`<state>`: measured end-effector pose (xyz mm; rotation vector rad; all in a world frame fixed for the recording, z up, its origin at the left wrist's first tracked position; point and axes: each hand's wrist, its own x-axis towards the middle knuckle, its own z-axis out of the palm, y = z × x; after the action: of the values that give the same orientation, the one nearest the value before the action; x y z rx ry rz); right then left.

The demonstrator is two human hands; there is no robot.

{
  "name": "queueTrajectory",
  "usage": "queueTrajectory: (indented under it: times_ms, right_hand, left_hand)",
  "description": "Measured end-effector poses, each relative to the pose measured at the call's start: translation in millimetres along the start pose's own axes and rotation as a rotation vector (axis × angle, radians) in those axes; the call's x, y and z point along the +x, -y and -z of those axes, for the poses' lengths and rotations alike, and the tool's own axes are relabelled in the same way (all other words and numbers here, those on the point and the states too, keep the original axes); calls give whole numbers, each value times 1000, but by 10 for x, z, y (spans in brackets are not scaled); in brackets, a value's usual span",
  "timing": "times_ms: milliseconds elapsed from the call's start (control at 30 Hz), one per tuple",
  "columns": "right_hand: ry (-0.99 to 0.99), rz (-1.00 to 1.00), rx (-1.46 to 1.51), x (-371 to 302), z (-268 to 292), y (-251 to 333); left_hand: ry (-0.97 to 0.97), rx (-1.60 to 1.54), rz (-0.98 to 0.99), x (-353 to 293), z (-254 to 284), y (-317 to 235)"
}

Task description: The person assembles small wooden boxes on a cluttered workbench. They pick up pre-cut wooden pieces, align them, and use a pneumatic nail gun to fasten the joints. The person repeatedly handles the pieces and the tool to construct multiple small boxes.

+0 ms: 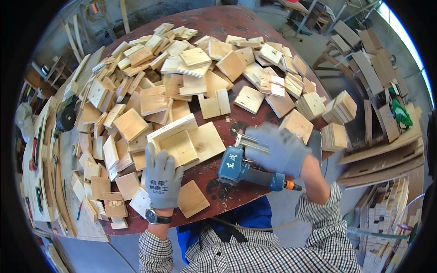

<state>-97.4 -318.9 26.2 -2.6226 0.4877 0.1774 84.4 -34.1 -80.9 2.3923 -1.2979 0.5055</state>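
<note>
My left hand (pixel 163 179), in a grey glove with a wristwatch above it, grips the left end of a small wooden assembly (pixel 207 143). That piece is made of flat boards with a strip standing along its far edge. A blue nail gun (pixel 231 166) lies on its side just right of the assembly, its orange air fitting (pixel 289 185) pointing right. Over the gun's metal magazine (pixel 250 142) is my gloved right hand (pixel 280 150), smeared by motion, its fingers unclear. One loose square board (pixel 192 200) lies near the table's front edge, beside my left hand.
A large heap of square wooden boards (pixel 152 100) covers much of the dark red table (pixel 211 20). Stacked boards (pixel 333 136) stand at its right edge. A black tape roll (pixel 67 116) and a red-handled tool (pixel 33 154) lie left. An air hose (pixel 255 226) runs below the front edge.
</note>
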Motion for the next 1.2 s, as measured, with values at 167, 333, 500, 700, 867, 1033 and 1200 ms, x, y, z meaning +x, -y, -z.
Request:
queueTrajectory:
  times_ms: [167, 333, 500, 700, 867, 1033, 1200]
  right_hand:
    - [-407, 118, 23, 1497, 322, -60]
    - [-396, 200, -157, 2722, 246, 206]
    - [-177, 621, -379, 2726, -129, 1146]
    - [-28, 617, -454, 2968, -538, 1209]
    - [-226, 511, -225, 2692, -310, 1134]
    - [-444, 662, -454, 2718, -402, 878]
    - [-393, 636, -733, 2767, -581, 1055]
  left_hand:
    - [-22, -29, 20, -12, -30, -13]
    - [-21, -91, 64, -22, -48, -14]
    - [-33, -100, 92, -26, -68, -35]
    - [-26, -79, 72, -42, -110, -7]
    - [-46, -85, 87, -62, -100, 24]
    - [-79, -108, 105, -43, -148, -7]
    - [-127, -123, 87, -23, -152, -4]
